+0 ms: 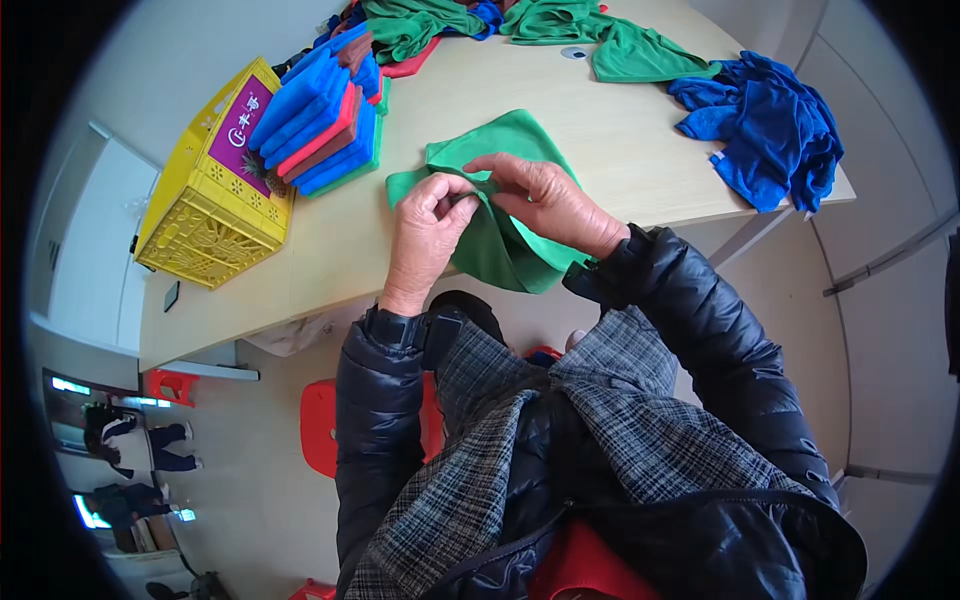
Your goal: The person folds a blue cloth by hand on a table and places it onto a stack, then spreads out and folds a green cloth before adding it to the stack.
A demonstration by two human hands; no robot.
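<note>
A green cloth (510, 135) lies partly on the table in front of me, its lower part hanging over the near edge. My left hand (430, 225) pinches the fabric between thumb and fingers near its middle. Close beside it, my right hand (550, 200) has its fingers bent around a raised bit of the same cloth. The two hands almost touch, and the exact spot between the fingertips is partly hidden.
A yellow plastic crate (225, 215) stands at the left, beside a stack of folded cloths (325, 125) in blue, red, brown and green. Loose green cloths (640, 50) lie at the back. A rumpled blue cloth pile (775, 130) sits at the table's right end. A phone (172, 295) lies near the left edge.
</note>
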